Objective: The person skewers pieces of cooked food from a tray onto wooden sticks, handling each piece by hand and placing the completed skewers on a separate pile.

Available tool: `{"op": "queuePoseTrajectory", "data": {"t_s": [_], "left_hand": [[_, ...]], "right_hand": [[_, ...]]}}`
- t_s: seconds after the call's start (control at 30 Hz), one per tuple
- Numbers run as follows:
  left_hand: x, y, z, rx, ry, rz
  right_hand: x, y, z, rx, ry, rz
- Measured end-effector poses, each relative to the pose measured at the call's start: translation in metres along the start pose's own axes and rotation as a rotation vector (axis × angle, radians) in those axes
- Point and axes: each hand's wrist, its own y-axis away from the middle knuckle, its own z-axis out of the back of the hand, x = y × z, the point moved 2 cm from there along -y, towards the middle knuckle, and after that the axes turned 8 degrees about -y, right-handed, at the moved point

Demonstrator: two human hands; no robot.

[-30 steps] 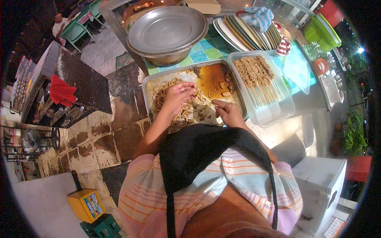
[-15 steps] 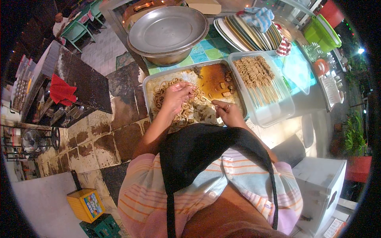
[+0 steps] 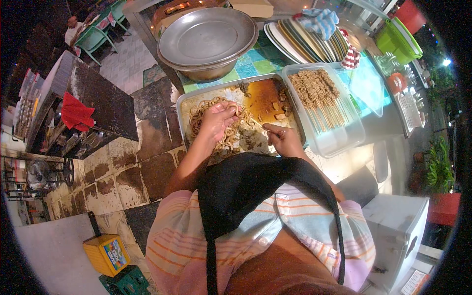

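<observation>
Over the metal tray (image 3: 231,84), my left hand (image 3: 219,120) pinches a brown, coiled strip that looks like cooked intestine (image 3: 237,110). My right hand (image 3: 283,137) is closed on a thin wooden skewer (image 3: 258,124), whose far end points at the strip by my left fingers. More loose coils (image 3: 200,120) lie in the tray's left part, under and around my left hand. Brown sauce (image 3: 263,101) with a few chunks pools at the far right of the tray. Right of it, a clear plastic box (image 3: 339,141) holds a pile of filled skewers (image 3: 317,93).
Behind the tray stands a large pot with a grey metal lid (image 3: 206,39). Stacked plates (image 3: 295,42) with a blue striped cloth (image 3: 320,23) are at the back right. A dark counter with a red cloth (image 3: 77,112) is at left; a person (image 3: 73,30) sits far off.
My left fingers have shifted slightly on the strip, and a loop of it shows more clearly above them. My right hand stays almost still with the skewer.
</observation>
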Motion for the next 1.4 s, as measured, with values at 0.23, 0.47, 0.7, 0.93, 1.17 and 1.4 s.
{"op": "queuePoseTrajectory", "data": {"t_s": [0.23, 0.47, 0.7, 0.93, 1.17, 1.4], "left_hand": [[0.001, 0.001, 0.0, -0.005, -0.02, -0.011], [0.001, 0.001, -0.001, -0.014, -0.008, -0.036], [0.002, 0.001, -0.002, -0.031, -0.019, -0.046], [0.003, 0.001, -0.002, -0.072, -0.056, -0.054], [0.009, 0.002, -0.007, -0.067, -0.138, -0.04], [0.0, 0.004, -0.008, -0.052, 0.001, 0.044]], "right_hand": [[0.005, 0.0, 0.001, 0.019, -0.001, -0.099], [-0.004, -0.001, -0.001, -0.027, 0.049, 0.067], [0.0, 0.001, 0.0, -0.002, 0.067, 0.04], [0.003, 0.001, 0.0, 0.004, 0.099, 0.031], [0.004, 0.0, 0.0, -0.018, 0.095, 0.011], [-0.012, -0.003, -0.001, -0.057, 0.025, 0.058]]}}
